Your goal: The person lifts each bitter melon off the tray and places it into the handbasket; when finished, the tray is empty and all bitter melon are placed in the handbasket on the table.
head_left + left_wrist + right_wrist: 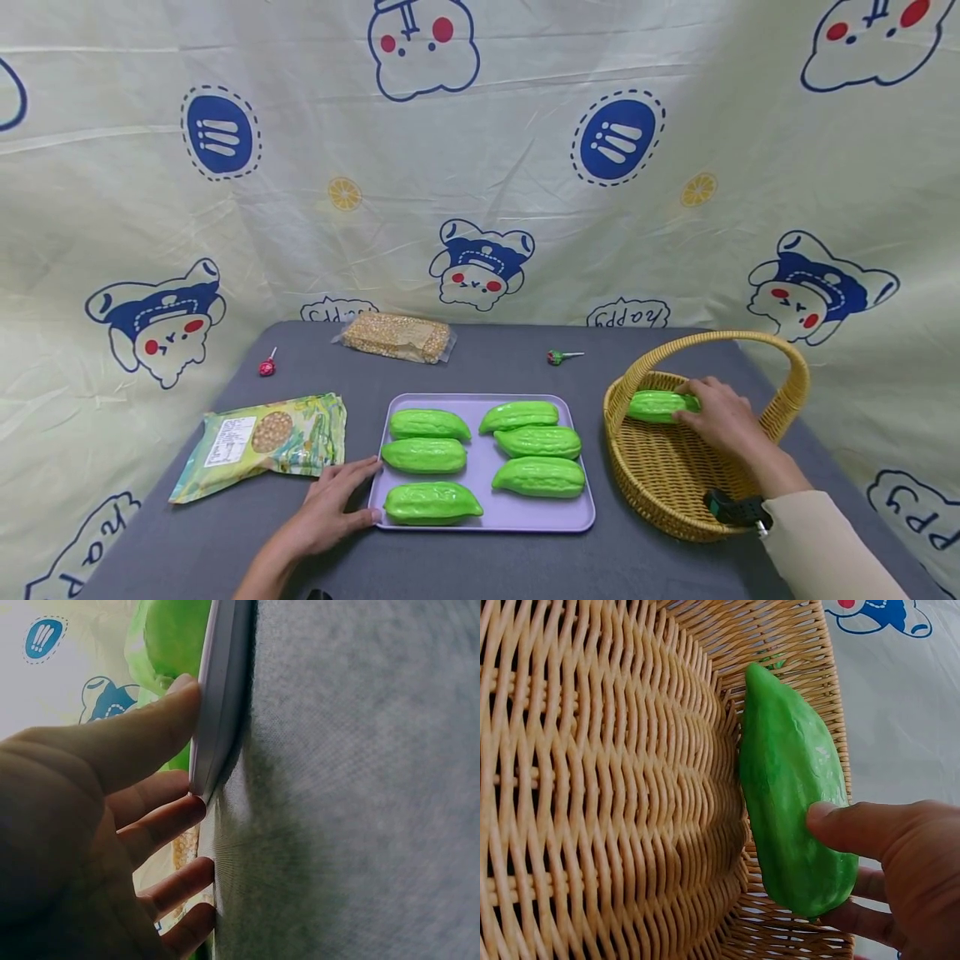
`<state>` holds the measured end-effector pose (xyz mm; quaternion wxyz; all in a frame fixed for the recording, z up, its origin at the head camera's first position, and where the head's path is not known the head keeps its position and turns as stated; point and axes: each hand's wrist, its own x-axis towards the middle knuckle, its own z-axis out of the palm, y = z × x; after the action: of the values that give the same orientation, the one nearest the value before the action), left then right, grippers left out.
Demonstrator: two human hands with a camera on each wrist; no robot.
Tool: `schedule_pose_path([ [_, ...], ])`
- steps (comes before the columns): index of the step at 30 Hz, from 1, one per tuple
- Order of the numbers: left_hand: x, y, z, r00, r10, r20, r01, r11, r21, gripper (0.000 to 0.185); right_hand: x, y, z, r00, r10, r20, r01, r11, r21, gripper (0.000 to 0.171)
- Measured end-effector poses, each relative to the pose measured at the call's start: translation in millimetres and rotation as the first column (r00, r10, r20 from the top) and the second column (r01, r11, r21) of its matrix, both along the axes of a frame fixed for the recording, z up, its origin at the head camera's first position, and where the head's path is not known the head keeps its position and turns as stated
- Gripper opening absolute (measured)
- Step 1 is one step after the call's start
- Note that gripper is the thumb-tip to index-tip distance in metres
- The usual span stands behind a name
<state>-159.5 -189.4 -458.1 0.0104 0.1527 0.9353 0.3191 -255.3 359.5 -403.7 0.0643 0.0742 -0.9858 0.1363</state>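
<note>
Starting from the left, a printed snack bag [262, 442] lies flat on the grey surface [480, 558], and the left hand [330, 508] rests just beside it, at the left edge of the lilac tray [487, 517]. The fingers [161, 825] of this hand are almost straight: the thumb lies along the tray rim and the other fingertips touch the surface under the edge, as the left wrist view shows. The hand presses the tray but does not close around anything.

On the tray lie six green bitter gourds [431, 503], in two columns of three. Each one has its long axis running left to right.

Further to the right stands the wicker basket [660, 492] with its high handle. A seventh bitter gourd [791, 825] lies inside it, against the far wall, also with its long axis left to right. The right hand [723, 417] is on the right end of this gourd. In the right wrist view the thumb lies on top of the gourd and the other fingers curl under it, so the hand holds it lightly at that end. The pointed tip of the gourd is directed away from the hand, to the left. The left hand is well apart from the basket, so the right hand is clearly the nearer one.
</note>
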Motion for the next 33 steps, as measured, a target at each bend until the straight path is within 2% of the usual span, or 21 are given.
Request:
schedule_pose_path([
  [12, 0.1, -0.2, -0.7, 1.0, -0.013, 0.001, 0.013, 1.0, -0.006, 0.064, -3.6, -1.0, -7.6, 0.999, -0.04, 0.029, 0.039, 0.999, 0.034, 0.04],
  [18, 0.1, -0.5, -0.7, 1.0, -0.009, -0.019, 0.009, 1.0, -0.001, 0.064, -3.7, -5.7, -9.2, 0.997, -0.076, 0.022, 0.075, 0.996, 0.049, 0.039],
  [33, 0.5, -0.9, -0.6, 1.0, -0.009, -0.018, 0.009, 1.0, -0.006, 0.064, 0.4, -19.3, -4.8, 0.989, -0.144, 0.042, 0.141, 0.987, 0.072, 0.039],
])
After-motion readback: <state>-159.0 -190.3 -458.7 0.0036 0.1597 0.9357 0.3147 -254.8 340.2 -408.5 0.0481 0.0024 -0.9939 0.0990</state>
